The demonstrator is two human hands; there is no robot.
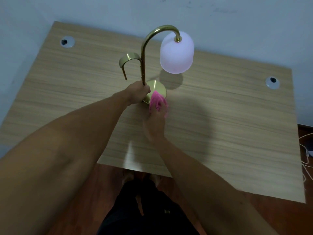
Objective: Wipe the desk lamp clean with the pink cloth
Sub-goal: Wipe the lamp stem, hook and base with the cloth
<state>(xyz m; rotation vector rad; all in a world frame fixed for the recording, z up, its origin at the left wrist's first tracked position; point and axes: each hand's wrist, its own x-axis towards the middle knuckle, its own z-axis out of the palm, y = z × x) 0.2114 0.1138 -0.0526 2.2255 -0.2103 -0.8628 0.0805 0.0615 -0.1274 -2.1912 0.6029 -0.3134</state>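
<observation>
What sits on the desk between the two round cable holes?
In the head view, the lamp stands between the left hole and the right hole; otherwise the desk there is bare.

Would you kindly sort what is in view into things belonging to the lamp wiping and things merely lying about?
In use: desk lamp, pink cloth, left hand gripping the stem, right hand holding the cloth.
Lying about: two cable grommets, white cords on the floor.

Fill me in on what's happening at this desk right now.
A person is cleaning a brass desk lamp on a wooden desk. The left hand grips the stem just above the round base, steadying it. The right hand, blurred, presses a pink cloth against the base's near edge. The frosted shade hangs untouched.
</observation>
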